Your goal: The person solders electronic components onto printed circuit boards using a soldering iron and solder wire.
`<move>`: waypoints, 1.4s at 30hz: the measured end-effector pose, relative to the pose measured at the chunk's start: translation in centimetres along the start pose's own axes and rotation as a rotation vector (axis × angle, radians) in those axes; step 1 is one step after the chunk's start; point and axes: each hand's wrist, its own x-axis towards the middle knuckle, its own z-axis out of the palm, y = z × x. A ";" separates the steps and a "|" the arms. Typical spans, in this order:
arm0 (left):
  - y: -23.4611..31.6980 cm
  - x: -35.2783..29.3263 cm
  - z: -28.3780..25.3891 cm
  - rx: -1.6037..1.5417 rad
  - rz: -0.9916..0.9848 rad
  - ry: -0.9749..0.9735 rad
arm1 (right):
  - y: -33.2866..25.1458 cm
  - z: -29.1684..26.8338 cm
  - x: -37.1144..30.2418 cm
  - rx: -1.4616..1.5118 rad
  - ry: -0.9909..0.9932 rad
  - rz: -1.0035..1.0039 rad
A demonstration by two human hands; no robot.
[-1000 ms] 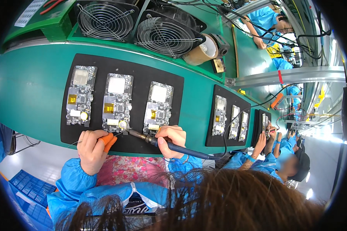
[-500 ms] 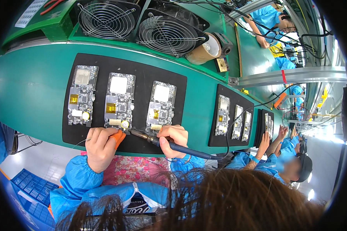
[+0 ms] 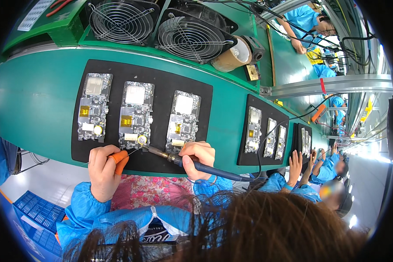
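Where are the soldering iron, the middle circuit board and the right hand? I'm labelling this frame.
soldering iron [image 3: 214, 170]: head view, on its blue handle.
middle circuit board [image 3: 136, 115]: head view, on the board's centre.
right hand [image 3: 197, 158]: head view, on the back of the hand.

— What stands at the back of the green counter [image 3: 35, 100]?
— Two round-grilled fans [image 3: 122, 19], side by side, with a brown tape roll [image 3: 229, 59] just to their right.
— And further right?
— A second black mat [image 3: 266, 131] carrying three circuit boards [image 3: 253, 130]. Blue crates [image 3: 32, 214] sit on the floor, lower left.
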 end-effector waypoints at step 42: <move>4.5 0.6 4.5 -0.313 0.011 -0.010 | 0.7 -7.2 -5.5 0.035 0.376 0.137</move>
